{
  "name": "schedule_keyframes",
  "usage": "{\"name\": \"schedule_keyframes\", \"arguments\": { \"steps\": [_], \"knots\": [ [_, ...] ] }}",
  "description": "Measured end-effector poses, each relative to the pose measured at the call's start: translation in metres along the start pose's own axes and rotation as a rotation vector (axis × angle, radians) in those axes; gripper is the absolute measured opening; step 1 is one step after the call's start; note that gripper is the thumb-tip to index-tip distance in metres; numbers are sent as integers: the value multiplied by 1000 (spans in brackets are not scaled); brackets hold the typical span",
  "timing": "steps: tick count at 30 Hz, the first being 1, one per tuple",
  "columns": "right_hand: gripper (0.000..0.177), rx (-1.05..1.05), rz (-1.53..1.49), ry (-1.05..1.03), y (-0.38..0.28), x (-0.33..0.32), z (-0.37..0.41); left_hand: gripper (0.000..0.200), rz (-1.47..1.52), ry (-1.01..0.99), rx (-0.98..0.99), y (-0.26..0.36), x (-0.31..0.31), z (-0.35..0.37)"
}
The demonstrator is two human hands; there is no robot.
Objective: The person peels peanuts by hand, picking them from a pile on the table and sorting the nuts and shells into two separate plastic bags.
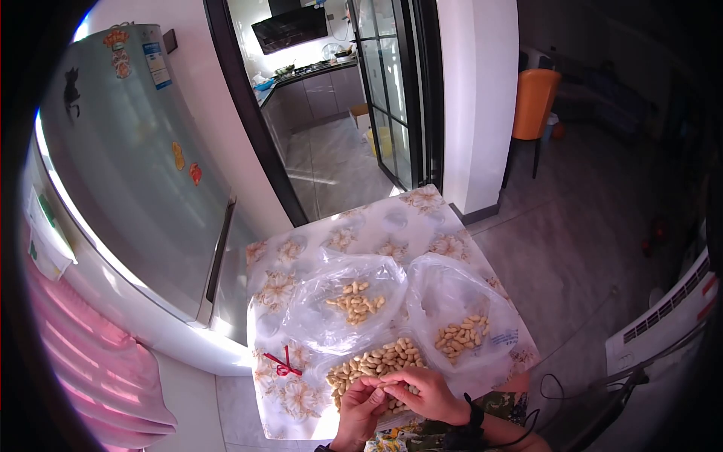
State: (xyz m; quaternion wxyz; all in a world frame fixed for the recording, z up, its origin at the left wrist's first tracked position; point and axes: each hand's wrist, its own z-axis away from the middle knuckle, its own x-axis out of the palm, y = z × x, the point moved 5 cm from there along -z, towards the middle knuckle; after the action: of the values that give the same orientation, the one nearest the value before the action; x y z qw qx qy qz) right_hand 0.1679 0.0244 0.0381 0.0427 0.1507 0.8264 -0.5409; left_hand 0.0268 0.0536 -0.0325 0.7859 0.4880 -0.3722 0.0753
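Where the head view looks down, we note the refrigerator (pixel 128 173) standing against the left edge of the counter (pixel 422 218), which carries a floral cover. Two clear plastic bags lie open on the counter. The far bag (pixel 324 286) holds a small cluster of peanuts (pixel 356 303), and the right bag (pixel 444 282), just beside it, holds a second cluster (pixel 461 335). Between the bags and the near edge we see a loose heap of peanuts (pixel 369 365). Our left hand (pixel 360 408) and our right hand (pixel 431 393) meet over the near side of this heap, fingertips touching. The grip of each hand is closed on a single peanut (pixel 389 385), pinched between both sets of fingers. A red tie (pixel 285 367) lies left of the heap, apart from both hands
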Motion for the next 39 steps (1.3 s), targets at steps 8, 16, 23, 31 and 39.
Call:
{"name": "schedule_keyframes", "arguments": {
  "steps": [8,16,23,31,39],
  "knots": [
    [18,-3,14,-24,7,2,4,12,46,-3,-7,-4,-4,1],
    [15,-18,24,-34,9,3,4,11,58,28,-32,-3,-3,2],
    [14,-2,36,-50,9,4,4,13,67,59,-54,-2,-1,2],
    [16,3,22,-28,6,3,3,11,63,73,-45,1,1,2],
    [15,-24,59,-24,9,3,3,11,113,87,-30,5,8,2]
  ]
}}
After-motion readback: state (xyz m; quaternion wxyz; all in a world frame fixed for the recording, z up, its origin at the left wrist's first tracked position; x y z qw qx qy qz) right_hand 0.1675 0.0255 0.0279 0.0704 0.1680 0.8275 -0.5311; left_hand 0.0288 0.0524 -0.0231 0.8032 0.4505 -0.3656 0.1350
